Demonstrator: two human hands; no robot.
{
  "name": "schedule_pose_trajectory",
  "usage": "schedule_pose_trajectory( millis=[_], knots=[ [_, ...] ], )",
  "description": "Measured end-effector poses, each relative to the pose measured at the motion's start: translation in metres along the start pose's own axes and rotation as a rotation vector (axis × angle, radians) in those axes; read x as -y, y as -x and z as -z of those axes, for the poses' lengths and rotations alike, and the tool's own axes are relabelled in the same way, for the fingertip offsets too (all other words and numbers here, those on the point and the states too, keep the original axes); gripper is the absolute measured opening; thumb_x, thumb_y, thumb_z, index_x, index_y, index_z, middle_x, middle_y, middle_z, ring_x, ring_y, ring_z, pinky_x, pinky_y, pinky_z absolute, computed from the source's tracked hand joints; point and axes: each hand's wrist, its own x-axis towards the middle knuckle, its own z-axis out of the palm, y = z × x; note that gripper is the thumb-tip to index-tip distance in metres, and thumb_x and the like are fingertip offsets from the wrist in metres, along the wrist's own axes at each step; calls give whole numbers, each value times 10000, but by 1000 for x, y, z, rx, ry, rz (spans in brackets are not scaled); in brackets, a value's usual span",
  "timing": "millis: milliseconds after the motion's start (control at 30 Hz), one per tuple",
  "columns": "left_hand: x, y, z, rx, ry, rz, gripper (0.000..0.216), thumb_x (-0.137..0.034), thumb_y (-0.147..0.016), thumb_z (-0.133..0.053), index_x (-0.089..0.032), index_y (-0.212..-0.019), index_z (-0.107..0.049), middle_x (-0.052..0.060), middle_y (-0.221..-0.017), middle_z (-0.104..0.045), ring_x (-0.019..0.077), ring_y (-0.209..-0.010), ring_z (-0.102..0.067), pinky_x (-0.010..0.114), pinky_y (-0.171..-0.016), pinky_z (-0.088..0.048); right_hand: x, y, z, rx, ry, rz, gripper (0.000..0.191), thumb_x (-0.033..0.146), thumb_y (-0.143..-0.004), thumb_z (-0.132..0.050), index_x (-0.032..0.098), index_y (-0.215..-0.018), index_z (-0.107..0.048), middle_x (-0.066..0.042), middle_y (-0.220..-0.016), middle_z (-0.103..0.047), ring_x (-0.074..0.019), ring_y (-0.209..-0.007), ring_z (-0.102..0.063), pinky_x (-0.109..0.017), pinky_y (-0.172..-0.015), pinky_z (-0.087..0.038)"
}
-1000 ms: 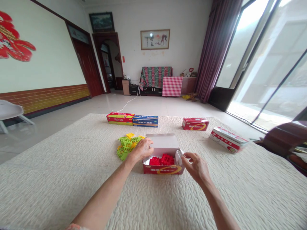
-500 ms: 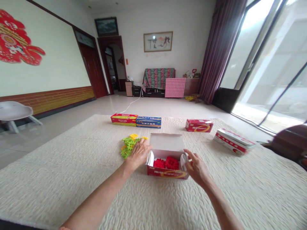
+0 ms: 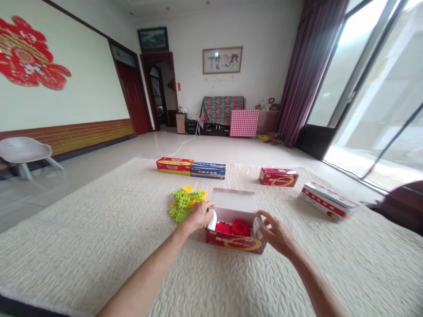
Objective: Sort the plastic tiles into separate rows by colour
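Note:
A red cardboard box lies open on the cream quilted mat, its lid folded back. Red plastic grid pieces sit inside it. My left hand pinches the box's white left end flap, bending it inward. My right hand presses its fingers on the white right end flap. Just left of my left hand lies a pile of green and yellow grid pieces.
On the mat farther back lie a red-yellow box, a blue box, a closed red box and a white-red box. A white chair stands left; dark furniture is at right.
Both hands have shifted onto the box's end flaps and are folding them inward. The camera view has drifted slightly, so everything sits a little lower and to the right.

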Motion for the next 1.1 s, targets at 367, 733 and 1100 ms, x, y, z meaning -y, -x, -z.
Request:
schedule_pose_trajectory(
  millis=[367,733,1100],
  knots=[
    [12,-28,15,-62,106,99,356,-131,-728,-498,-146,-1012,-711,51,-912,-718,192,-880,-629,259,-787,-439,38,-51,4,131,212,-130,477,104,-707,-458,167,-1169,-557,-21,-691,-644,-146,-562,-559,-248,-543,-355],
    [44,-70,28,-424,122,129,334,-181,-840,-471,-180,-1119,-655,87,-1046,-689,186,-954,-635,290,-893,-467,49,-82,-57,-388,77,193,513,190,-729,-395,189,-1228,-514,-81,-944,-607,-187,-738,-592,-302,-653,-446],
    [78,-89,-4,-570,-9,-101,411,-35,-750,-471,-195,-1112,-580,73,-981,-608,188,-935,-590,305,-866,-483,41,-108,-95,-443,-1,13,466,387,-738,-477,168,-1147,-516,-37,-797,-566,-191,-697,-551,-304,-633,-425]
  ],
)
